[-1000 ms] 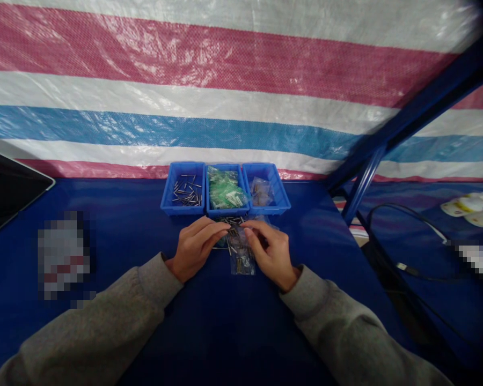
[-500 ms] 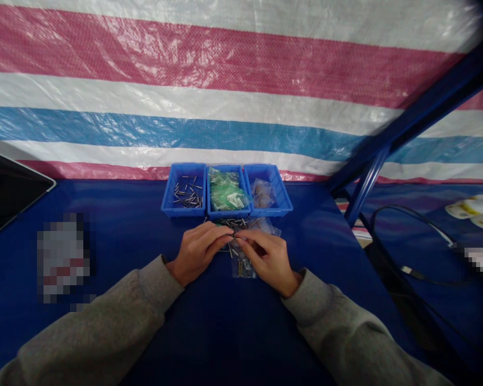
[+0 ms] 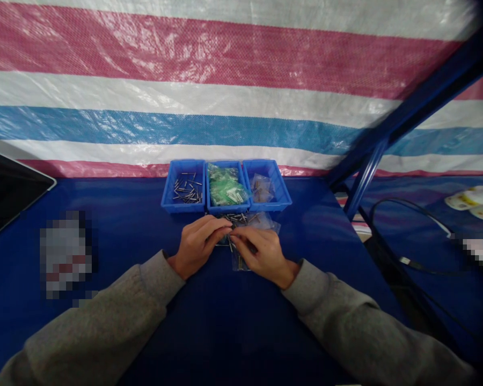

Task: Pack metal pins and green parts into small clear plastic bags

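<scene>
My left hand (image 3: 199,244) and my right hand (image 3: 264,252) meet fingertip to fingertip above the table. Both are closed in a pinch; whatever sits between the fingertips is too small and hidden to name. Just beyond them lies a loose pile of dark metal screw-like pieces (image 3: 241,217). Clear plastic bags (image 3: 270,221) are spread beside and under my right hand, and one bag (image 3: 241,264) with small brass-coloured pieces shows below its fingers.
Behind the pile stand three blue bins: the left bin (image 3: 167,202) with metal pins, the middle bin (image 3: 225,209) with green-filled bags, the right bin (image 3: 282,194) with small bags. A blurred package (image 3: 66,257) lies left. A blue metal frame (image 3: 366,179) and black cable (image 3: 386,268) are right.
My right fingertips have moved slightly left and closer against my left fingertips. The small dark piece seen between them before is now hidden. The view has shifted a little.
</scene>
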The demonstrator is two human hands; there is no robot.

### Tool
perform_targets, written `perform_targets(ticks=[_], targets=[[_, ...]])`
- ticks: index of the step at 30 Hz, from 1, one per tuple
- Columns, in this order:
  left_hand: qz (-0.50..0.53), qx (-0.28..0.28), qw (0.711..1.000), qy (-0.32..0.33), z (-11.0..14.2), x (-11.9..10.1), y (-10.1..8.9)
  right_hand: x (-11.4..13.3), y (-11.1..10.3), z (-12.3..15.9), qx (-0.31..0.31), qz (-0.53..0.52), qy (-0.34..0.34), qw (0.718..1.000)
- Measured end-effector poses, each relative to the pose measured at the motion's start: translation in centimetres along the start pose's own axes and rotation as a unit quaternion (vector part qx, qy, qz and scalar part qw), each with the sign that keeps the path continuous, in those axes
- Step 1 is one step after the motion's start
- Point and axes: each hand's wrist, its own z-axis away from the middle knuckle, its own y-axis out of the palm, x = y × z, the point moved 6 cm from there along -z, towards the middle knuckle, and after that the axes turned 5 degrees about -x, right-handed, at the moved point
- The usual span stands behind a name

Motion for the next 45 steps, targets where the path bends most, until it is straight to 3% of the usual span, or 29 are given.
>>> perform_targets(ticks=[11, 25, 31, 41, 45], targets=[[-0.002, 0.021, 1.0, -0.015, -0.4, 0.0, -0.1, -0.8, -0.9, -0.2, -0.027, -0.021, 0.088, 0.996], [0.004, 0.028, 0.999, -0.019, -0.4, 0.1, 0.1, -1.3, -1.1, 0.0, -0.048, -0.025, 0.126, 0.991], [-0.007, 0.033, 0.999, -0.024, -0.4, 0.3, 0.3, -0.8, -1.0, -0.2, -0.036, -0.018, 0.093, 0.995], [-0.039, 0.02, 0.998, -0.039, -0.5, 0.4, 0.1, -0.5, -0.1, -0.7, 0.011, 0.049, -0.051, 0.997], [-0.038, 0.006, 0.998, -0.045, -0.5, 0.5, -0.2, -0.9, -0.2, -0.5, 0.007, 0.046, -0.032, 0.998]])
